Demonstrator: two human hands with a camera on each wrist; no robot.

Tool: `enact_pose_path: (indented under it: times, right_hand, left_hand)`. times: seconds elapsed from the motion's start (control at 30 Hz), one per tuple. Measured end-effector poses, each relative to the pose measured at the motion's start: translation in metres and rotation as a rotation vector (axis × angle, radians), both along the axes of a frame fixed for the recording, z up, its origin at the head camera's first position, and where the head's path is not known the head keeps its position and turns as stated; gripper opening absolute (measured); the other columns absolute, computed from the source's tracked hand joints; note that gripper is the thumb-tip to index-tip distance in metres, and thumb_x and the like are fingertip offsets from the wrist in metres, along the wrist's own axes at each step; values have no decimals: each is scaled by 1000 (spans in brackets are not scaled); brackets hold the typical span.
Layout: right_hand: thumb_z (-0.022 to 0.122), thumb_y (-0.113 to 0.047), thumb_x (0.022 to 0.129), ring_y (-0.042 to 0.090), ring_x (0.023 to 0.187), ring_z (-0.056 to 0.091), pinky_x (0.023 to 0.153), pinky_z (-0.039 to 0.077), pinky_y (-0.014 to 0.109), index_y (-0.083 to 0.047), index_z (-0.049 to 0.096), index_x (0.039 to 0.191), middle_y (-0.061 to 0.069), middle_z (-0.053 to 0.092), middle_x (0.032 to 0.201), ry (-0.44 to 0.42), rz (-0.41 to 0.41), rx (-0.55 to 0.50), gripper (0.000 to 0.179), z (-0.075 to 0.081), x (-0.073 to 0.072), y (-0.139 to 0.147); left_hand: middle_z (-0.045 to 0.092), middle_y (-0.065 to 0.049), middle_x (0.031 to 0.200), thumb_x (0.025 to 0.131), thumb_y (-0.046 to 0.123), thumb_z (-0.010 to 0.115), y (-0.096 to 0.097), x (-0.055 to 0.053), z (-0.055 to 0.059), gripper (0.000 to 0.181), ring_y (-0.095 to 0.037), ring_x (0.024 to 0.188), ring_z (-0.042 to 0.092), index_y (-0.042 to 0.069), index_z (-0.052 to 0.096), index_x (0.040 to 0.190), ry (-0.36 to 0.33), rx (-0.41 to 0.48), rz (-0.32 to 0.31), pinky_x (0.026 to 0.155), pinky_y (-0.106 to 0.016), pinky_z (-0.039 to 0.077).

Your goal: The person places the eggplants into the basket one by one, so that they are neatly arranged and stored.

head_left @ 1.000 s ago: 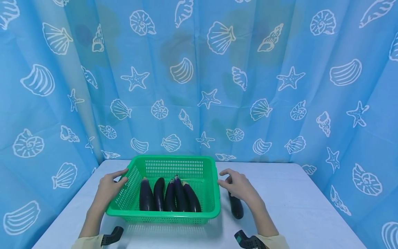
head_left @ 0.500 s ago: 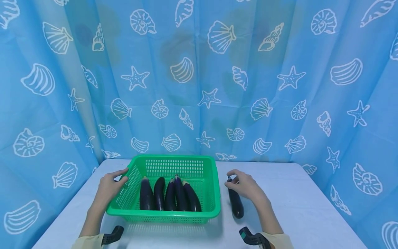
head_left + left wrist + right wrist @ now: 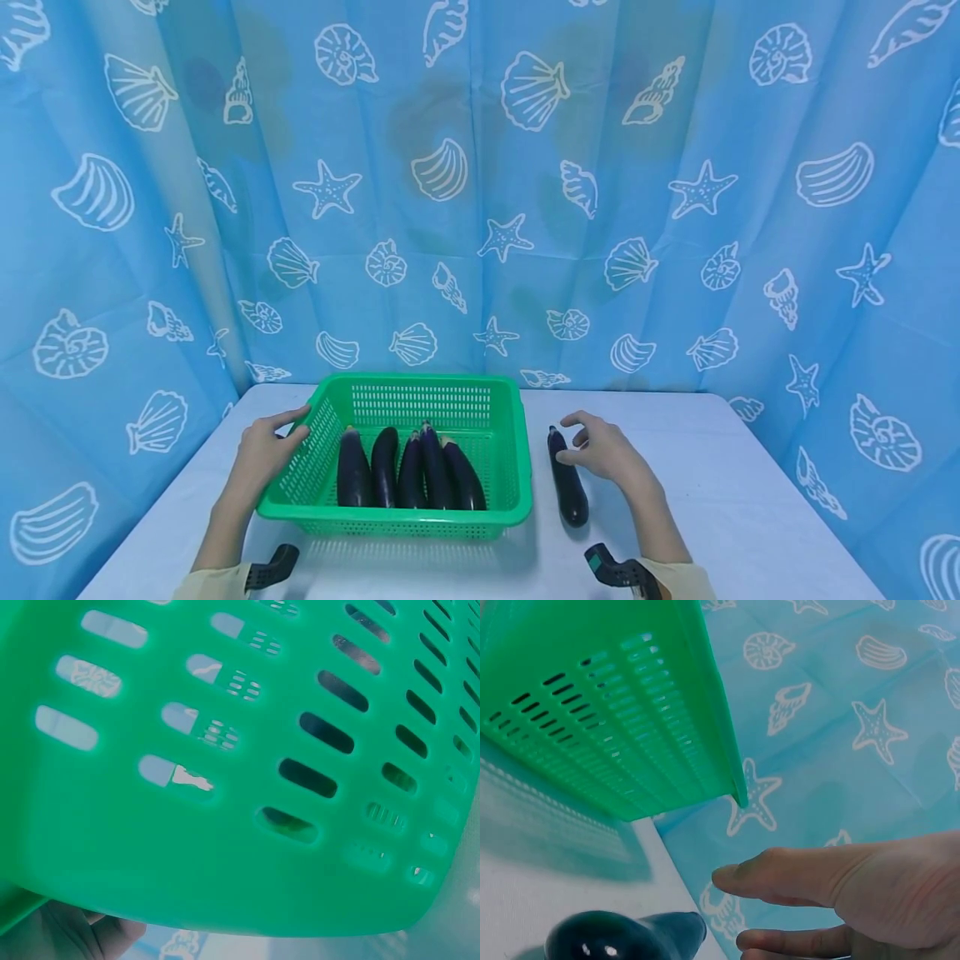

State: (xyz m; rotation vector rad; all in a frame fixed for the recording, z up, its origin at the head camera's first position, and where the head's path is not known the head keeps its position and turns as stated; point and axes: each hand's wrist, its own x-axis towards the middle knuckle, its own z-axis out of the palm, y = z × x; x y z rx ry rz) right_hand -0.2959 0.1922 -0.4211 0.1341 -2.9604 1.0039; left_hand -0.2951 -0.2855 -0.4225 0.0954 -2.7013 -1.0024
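A green plastic basket (image 3: pixel 397 523) with slotted walls stands on the table, and several dark purple eggplants (image 3: pixel 431 467) lie side by side in it. My left hand (image 3: pixel 264 450) rests at the basket's left rim, thumb and forefinger extended; in the left wrist view its fingers (image 3: pixel 116 935) show at the basket's edge. One more eggplant (image 3: pixel 572 497) lies on the table right of the basket, stem end away from me. My right hand (image 3: pixel 600 450) hovers beside its upper part, thumb and fingers apart with nothing between them; the thumb overlaps the eggplant in the head view.
A white cloth covers the table (image 3: pixel 720 492). Blue curtains (image 3: pixel 480 250) printed with shells and starfish hang behind it and along both sides. Dark camera mounts (image 3: pixel 273 567) sit at both wrists.
My right hand has moved rightward from beside the basket's right wall and drawn back from over the loose eggplant, which now shows almost whole. The left hand and the basket have stayed put.
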Motion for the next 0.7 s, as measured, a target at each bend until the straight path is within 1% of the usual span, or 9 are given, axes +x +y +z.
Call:
enact_pose_path:
  times: [0.17,0.37,0.47,0.6,0.7]
  right_hand:
    - [77,-23,82,24,90,65,76,55,45,-9,58,129,14,67,107,-19,-11,28,53,-3,-1,5]
    - [78,-26,81,25,89,65,76,53,47,-9,58,130,14,67,106,-72,-14,50,55,-9,-4,10]
    - [78,-27,80,23,87,64,76,53,45,-8,59,130,14,67,107,-113,-19,50,56,-12,-6,11]
    - [77,-27,81,21,83,64,71,53,38,-6,58,131,15,68,109,-158,-24,33,58,-15,-6,12]
    - [77,-27,81,20,82,65,68,53,37,-6,58,130,17,68,111,-166,-13,24,57,-17,-6,13]
  left_hand:
    - [63,-30,122,94,19,55,-1,0,-1,46,-21,69,58,5,56,137,-3,-4,0,59,-29,43]
    - [61,-30,125,94,19,55,-2,0,-1,45,-20,70,59,4,56,137,5,-5,-3,59,-30,44]
    - [61,-30,126,94,18,55,-1,0,-1,45,-21,71,59,4,56,137,3,-4,0,60,-30,44]
    - [62,-31,124,94,18,55,-1,0,-1,45,-21,71,59,4,56,137,1,-3,3,60,-29,43]
    - [62,-30,123,94,18,55,-1,-1,-2,45,-21,71,59,4,57,137,5,-3,2,60,-29,44]
